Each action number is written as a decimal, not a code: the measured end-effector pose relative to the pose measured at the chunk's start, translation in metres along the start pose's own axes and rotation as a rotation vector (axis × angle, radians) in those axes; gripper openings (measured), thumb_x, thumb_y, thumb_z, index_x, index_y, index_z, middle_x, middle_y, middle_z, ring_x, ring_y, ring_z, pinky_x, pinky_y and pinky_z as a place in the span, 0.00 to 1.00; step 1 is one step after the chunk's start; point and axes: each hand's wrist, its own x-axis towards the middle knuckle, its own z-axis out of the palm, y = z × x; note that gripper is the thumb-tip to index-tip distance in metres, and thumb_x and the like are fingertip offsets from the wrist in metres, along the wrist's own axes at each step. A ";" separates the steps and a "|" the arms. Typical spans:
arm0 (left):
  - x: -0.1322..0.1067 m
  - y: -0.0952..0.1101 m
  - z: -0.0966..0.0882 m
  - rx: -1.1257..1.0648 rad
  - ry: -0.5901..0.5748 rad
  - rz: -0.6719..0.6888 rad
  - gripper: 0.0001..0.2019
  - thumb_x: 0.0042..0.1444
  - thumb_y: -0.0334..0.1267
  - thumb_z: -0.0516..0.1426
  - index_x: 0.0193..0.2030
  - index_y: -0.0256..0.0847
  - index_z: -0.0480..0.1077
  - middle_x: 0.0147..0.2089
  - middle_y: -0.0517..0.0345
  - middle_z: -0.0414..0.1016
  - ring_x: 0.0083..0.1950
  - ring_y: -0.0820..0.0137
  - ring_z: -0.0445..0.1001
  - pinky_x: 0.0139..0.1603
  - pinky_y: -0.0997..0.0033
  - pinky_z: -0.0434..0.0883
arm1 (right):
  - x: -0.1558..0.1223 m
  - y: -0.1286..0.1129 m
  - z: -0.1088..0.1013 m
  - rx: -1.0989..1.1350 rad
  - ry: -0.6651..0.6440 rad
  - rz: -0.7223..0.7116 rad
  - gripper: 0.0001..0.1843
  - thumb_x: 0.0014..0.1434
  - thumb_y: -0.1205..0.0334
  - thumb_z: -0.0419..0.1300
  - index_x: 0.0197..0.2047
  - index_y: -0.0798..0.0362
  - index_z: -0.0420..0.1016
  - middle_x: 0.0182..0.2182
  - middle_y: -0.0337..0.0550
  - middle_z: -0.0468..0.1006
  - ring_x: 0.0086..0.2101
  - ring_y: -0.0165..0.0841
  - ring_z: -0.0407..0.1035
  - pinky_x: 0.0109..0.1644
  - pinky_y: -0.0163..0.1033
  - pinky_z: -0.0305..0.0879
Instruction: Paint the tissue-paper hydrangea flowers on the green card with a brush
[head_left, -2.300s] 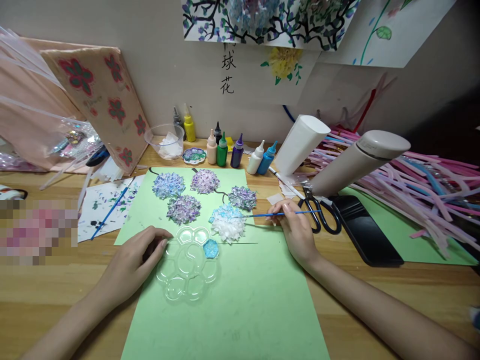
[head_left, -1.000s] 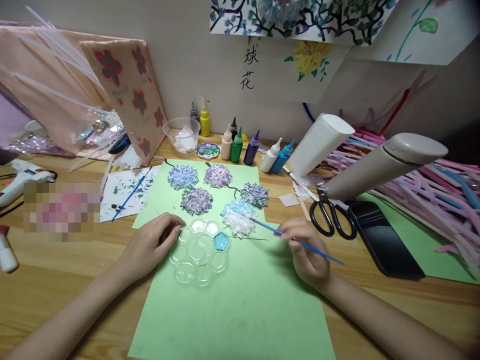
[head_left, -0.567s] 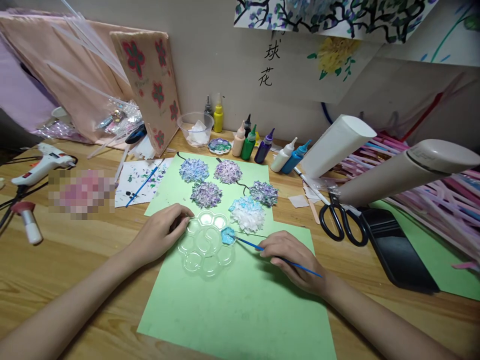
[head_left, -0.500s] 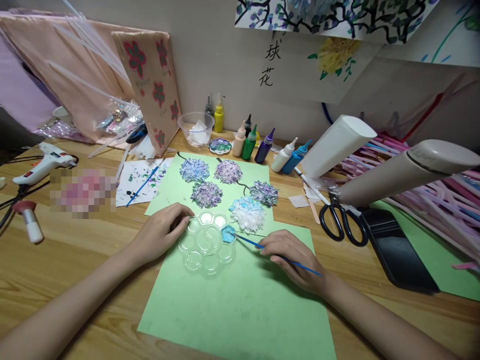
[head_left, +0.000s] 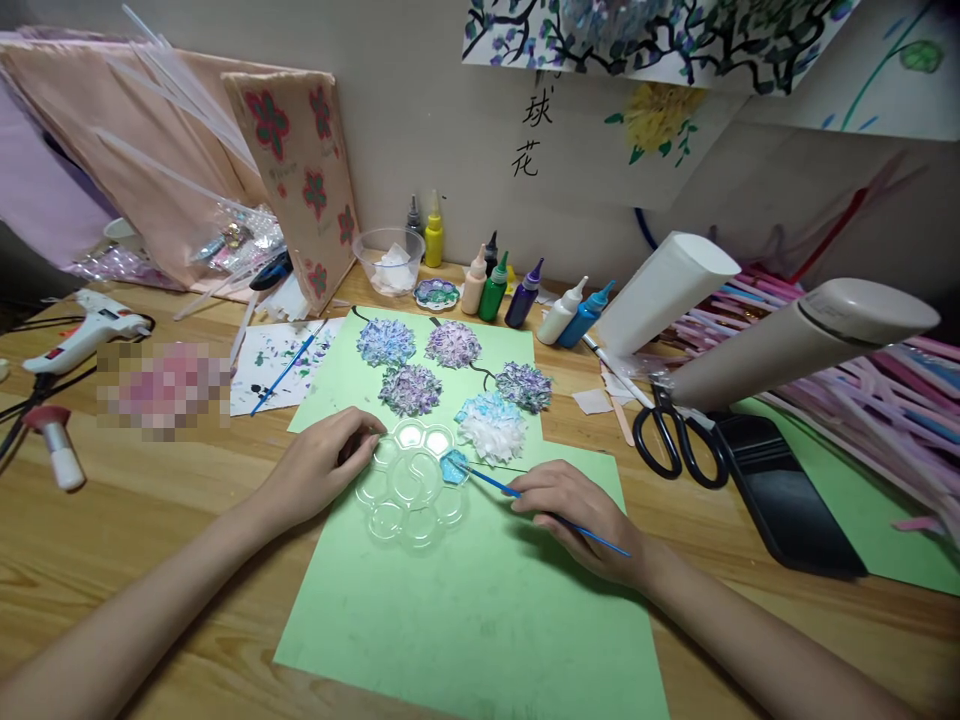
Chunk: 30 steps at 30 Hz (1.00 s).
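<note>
Between the thumb and fingers of my right hand (head_left: 574, 515) is a thin blue paintbrush (head_left: 491, 483). Its tip dips into blue paint (head_left: 454, 467) in one well of a clear, flower-shaped palette (head_left: 409, 482). At the palette's upper left edge, my left hand (head_left: 330, 462) pinches the rim, fingers closed. The palette lies on green paper (head_left: 465, 630). Just beyond it, a ruffled white paper flower (head_left: 493, 428) has light blue on its upper part. Several blue and purple ruffled flowers (head_left: 409, 388) lie farther back on another green sheet.
Paint bottles (head_left: 523, 294) line the wall beside a clear bowl (head_left: 388, 260). To the right are black-handled scissors (head_left: 679, 440), a black phone-like slab (head_left: 787, 495) and two tall containers (head_left: 667, 290). A glue gun (head_left: 86, 330) and a paint-spotted paper (head_left: 262, 355) with another brush lie left.
The camera view has shifted slightly. The brush tip has moved a little within the blue well; both hands otherwise keep nearly the same places.
</note>
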 end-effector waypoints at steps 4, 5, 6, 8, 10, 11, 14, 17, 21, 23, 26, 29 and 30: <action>0.000 -0.001 0.000 0.000 0.002 0.000 0.13 0.64 0.45 0.46 0.43 0.43 0.67 0.35 0.59 0.73 0.34 0.68 0.71 0.35 0.70 0.66 | -0.007 0.000 -0.001 -0.021 0.099 -0.019 0.13 0.66 0.60 0.47 0.48 0.48 0.70 0.36 0.46 0.80 0.37 0.36 0.73 0.39 0.41 0.70; 0.000 -0.001 0.000 0.004 0.000 0.000 0.13 0.64 0.46 0.46 0.43 0.43 0.67 0.35 0.59 0.73 0.34 0.68 0.71 0.35 0.70 0.67 | -0.011 0.002 -0.001 -0.025 0.183 -0.011 0.14 0.67 0.58 0.45 0.47 0.47 0.70 0.36 0.46 0.80 0.36 0.36 0.73 0.38 0.42 0.70; 0.000 -0.002 0.000 0.007 -0.001 0.001 0.12 0.64 0.46 0.46 0.43 0.44 0.67 0.35 0.59 0.73 0.34 0.68 0.72 0.35 0.70 0.67 | -0.014 0.004 -0.001 -0.031 0.290 0.011 0.14 0.67 0.57 0.45 0.46 0.47 0.70 0.34 0.46 0.79 0.34 0.37 0.73 0.36 0.43 0.69; 0.000 -0.002 -0.001 0.007 -0.004 0.005 0.13 0.64 0.46 0.46 0.43 0.44 0.66 0.36 0.58 0.74 0.35 0.67 0.72 0.36 0.70 0.68 | -0.018 0.010 -0.002 -0.015 0.525 0.109 0.14 0.66 0.56 0.45 0.41 0.46 0.71 0.31 0.44 0.77 0.33 0.37 0.72 0.37 0.44 0.67; 0.000 -0.003 -0.001 0.006 -0.003 0.008 0.13 0.64 0.47 0.45 0.43 0.44 0.66 0.38 0.58 0.74 0.37 0.67 0.73 0.37 0.70 0.68 | -0.017 0.018 -0.004 0.062 0.733 0.230 0.15 0.66 0.56 0.45 0.35 0.47 0.70 0.28 0.42 0.74 0.31 0.36 0.70 0.37 0.44 0.65; 0.000 -0.004 -0.001 0.007 0.001 0.010 0.13 0.64 0.48 0.45 0.44 0.44 0.66 0.38 0.57 0.75 0.37 0.67 0.73 0.37 0.70 0.68 | -0.015 0.021 -0.006 0.120 0.807 0.297 0.15 0.66 0.55 0.45 0.33 0.48 0.69 0.28 0.41 0.73 0.30 0.35 0.69 0.37 0.43 0.65; 0.000 -0.006 0.000 0.010 0.011 0.004 0.14 0.64 0.49 0.46 0.44 0.45 0.66 0.40 0.57 0.75 0.38 0.66 0.73 0.37 0.70 0.69 | -0.006 0.030 -0.010 0.297 0.900 0.489 0.17 0.66 0.53 0.46 0.30 0.49 0.67 0.28 0.39 0.69 0.29 0.33 0.68 0.36 0.40 0.64; 0.000 -0.008 0.002 0.006 0.015 -0.003 0.14 0.63 0.50 0.47 0.45 0.46 0.67 0.41 0.58 0.76 0.39 0.66 0.74 0.38 0.71 0.69 | -0.001 0.032 -0.011 0.403 0.881 0.561 0.17 0.66 0.52 0.47 0.30 0.50 0.66 0.27 0.37 0.67 0.29 0.31 0.67 0.34 0.38 0.62; 0.001 -0.011 0.003 0.007 0.024 0.002 0.14 0.63 0.51 0.47 0.45 0.46 0.67 0.42 0.58 0.76 0.40 0.66 0.74 0.38 0.71 0.70 | -0.001 0.030 -0.010 0.442 0.817 0.561 0.16 0.66 0.52 0.48 0.30 0.50 0.66 0.26 0.37 0.68 0.28 0.30 0.67 0.34 0.37 0.62; 0.000 -0.012 0.003 0.011 0.020 0.000 0.14 0.63 0.51 0.47 0.45 0.46 0.67 0.42 0.58 0.76 0.40 0.66 0.74 0.39 0.71 0.70 | -0.003 0.029 -0.009 0.421 0.782 0.545 0.17 0.66 0.52 0.47 0.31 0.50 0.67 0.27 0.38 0.69 0.29 0.30 0.67 0.34 0.37 0.63; 0.000 -0.013 0.003 0.016 0.011 -0.019 0.15 0.63 0.51 0.47 0.45 0.46 0.66 0.42 0.58 0.76 0.40 0.66 0.74 0.38 0.71 0.69 | -0.004 0.028 -0.008 0.366 0.713 0.522 0.17 0.67 0.53 0.46 0.32 0.50 0.68 0.26 0.38 0.70 0.29 0.30 0.67 0.35 0.37 0.63; -0.001 -0.013 0.003 0.012 0.001 -0.029 0.15 0.63 0.51 0.47 0.46 0.46 0.66 0.42 0.59 0.75 0.39 0.67 0.73 0.38 0.71 0.68 | -0.005 0.029 -0.007 0.313 0.693 0.503 0.17 0.68 0.55 0.45 0.33 0.50 0.68 0.27 0.39 0.71 0.30 0.30 0.67 0.35 0.37 0.63; -0.001 -0.013 0.003 0.011 0.000 -0.027 0.15 0.63 0.51 0.47 0.46 0.46 0.66 0.42 0.59 0.75 0.39 0.67 0.73 0.38 0.71 0.68 | -0.006 0.029 -0.006 0.301 0.714 0.483 0.17 0.68 0.56 0.45 0.33 0.50 0.68 0.27 0.38 0.70 0.30 0.30 0.67 0.35 0.36 0.62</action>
